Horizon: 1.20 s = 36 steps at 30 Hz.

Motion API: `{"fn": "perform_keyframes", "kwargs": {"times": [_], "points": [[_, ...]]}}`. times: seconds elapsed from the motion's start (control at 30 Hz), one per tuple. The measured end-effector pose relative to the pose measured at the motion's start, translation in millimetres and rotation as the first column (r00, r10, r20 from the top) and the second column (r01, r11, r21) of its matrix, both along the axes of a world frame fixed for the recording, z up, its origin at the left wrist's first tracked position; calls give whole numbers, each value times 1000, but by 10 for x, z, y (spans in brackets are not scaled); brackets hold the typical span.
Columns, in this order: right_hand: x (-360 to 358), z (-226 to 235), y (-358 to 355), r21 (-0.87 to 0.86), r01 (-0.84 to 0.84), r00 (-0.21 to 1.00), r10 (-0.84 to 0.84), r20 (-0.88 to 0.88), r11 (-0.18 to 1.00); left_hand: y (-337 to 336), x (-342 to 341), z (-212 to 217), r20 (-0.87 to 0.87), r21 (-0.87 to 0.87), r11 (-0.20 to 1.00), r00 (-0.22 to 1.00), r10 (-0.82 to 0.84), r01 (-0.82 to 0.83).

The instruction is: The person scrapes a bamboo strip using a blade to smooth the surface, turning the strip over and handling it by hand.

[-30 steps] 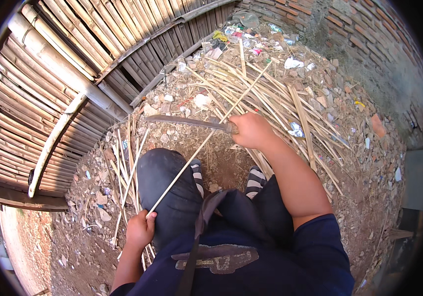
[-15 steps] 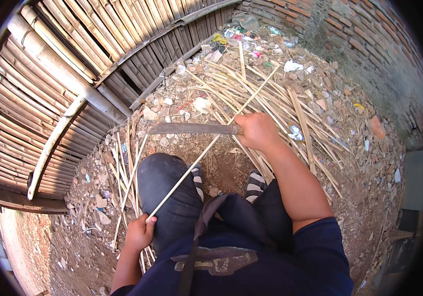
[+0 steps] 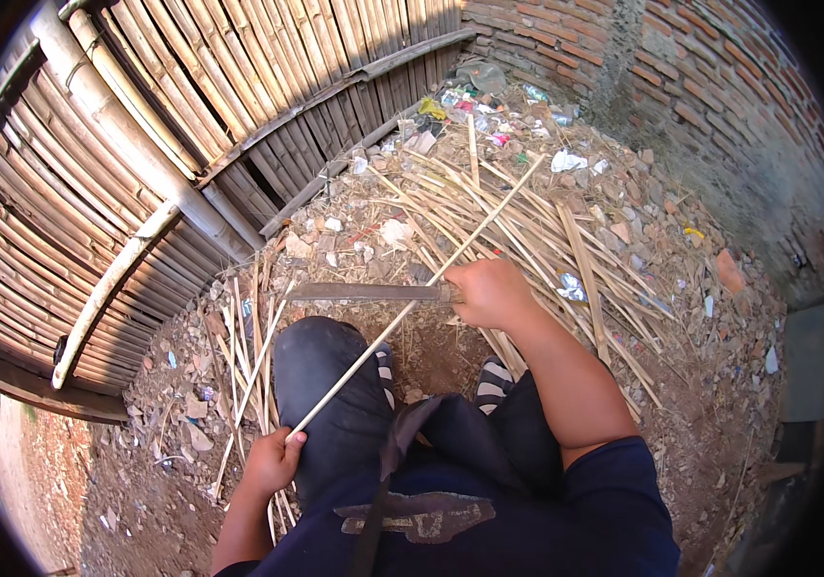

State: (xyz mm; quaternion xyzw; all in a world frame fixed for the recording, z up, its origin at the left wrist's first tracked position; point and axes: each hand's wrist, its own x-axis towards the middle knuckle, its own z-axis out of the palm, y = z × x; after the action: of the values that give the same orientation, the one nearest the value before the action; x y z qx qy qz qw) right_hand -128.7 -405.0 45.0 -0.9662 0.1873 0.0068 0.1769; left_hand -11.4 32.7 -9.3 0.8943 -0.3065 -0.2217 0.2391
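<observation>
My right hand [image 3: 491,292] is closed round the handle of a machete [image 3: 354,292], whose dark, broad blade points left in front of my knees. The blade crosses a long, thin bamboo strip [image 3: 346,375] near the handle end. At the strip's near end, my left hand [image 3: 273,462] grips it beside my left thigh. From there the strip slants up and to the right, past the blade, its far end over a pile of strips. My fingers hide the machete's handle for the most part.
Ahead lies a heap of bamboo strips [image 3: 518,226]; more strips [image 3: 250,356] lie by my left knee. Rubble and litter [image 3: 489,106] cover the ground. A bamboo wall [image 3: 94,212] stands left, a brick wall [image 3: 710,106] at the back right.
My right hand has drawn the machete nearer to me, down along the bamboo strip. My left hand still holds the strip's near end in about the same place.
</observation>
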Motion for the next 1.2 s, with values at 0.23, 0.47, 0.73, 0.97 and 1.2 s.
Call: {"fn": "perform_keyframes", "kwargs": {"times": [0.23, 0.47, 0.73, 0.97, 1.2], "points": [[-78, -289, -615, 143, 351, 923, -368, 112, 925, -6, 19, 29, 12, 41, 999, 1000, -24, 23], [-41, 104, -63, 126, -65, 991, 79, -108, 990, 73, 147, -16, -210, -21, 999, 977, -44, 40], [-87, -141, -322, 81, 203, 976, -209, 68, 976, 1, 115, 113, -181, 8, 1000, 983, -23, 25], [-92, -437, -639, 280, 306, 925, -354, 140, 910, 63, 104, -92, -286, -150, 989, 958, -34, -9], [59, -232, -120, 168, 219, 961, -242, 133, 961, 134, 224, -45, -484, -46, 997, 874, 34, -64]]}}
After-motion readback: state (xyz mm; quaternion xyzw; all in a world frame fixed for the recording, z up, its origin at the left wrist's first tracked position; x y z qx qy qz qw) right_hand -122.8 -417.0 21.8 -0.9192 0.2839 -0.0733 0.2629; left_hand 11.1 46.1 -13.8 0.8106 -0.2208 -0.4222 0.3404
